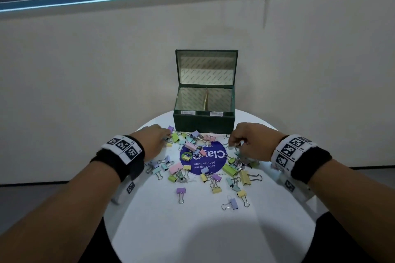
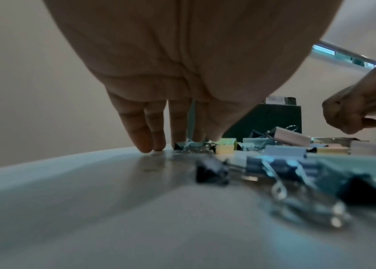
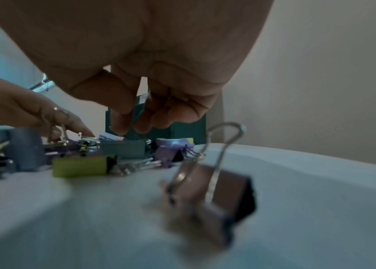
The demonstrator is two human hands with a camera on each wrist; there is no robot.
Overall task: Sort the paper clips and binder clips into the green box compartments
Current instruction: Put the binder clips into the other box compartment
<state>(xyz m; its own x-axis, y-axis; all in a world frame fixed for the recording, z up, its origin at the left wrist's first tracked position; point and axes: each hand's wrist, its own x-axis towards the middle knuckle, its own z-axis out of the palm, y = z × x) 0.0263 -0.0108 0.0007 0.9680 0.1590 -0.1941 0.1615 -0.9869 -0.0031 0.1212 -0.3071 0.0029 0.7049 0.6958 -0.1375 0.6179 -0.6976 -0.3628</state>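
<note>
The green box (image 1: 203,123) stands open at the table's far side, lid up, a divider splitting it into two compartments. Pastel binder clips (image 1: 190,146) and wire paper clips lie scattered in front of it. My left hand (image 1: 167,137) reaches down at the left of the heap; in the left wrist view its straight fingertips (image 2: 146,145) touch the table beside a small clip (image 2: 190,146). My right hand (image 1: 232,144) hovers at the heap's right. In the right wrist view its curled fingers (image 3: 157,116) and thumb pinch a small metal clip (image 3: 141,104).
The round white table (image 1: 192,230) carries a blue round sticker (image 1: 205,166) under the heap. A pink binder clip (image 3: 223,189) lies close under my right wrist, and a green one (image 3: 81,168) beside it. The beige wall sits right behind the box.
</note>
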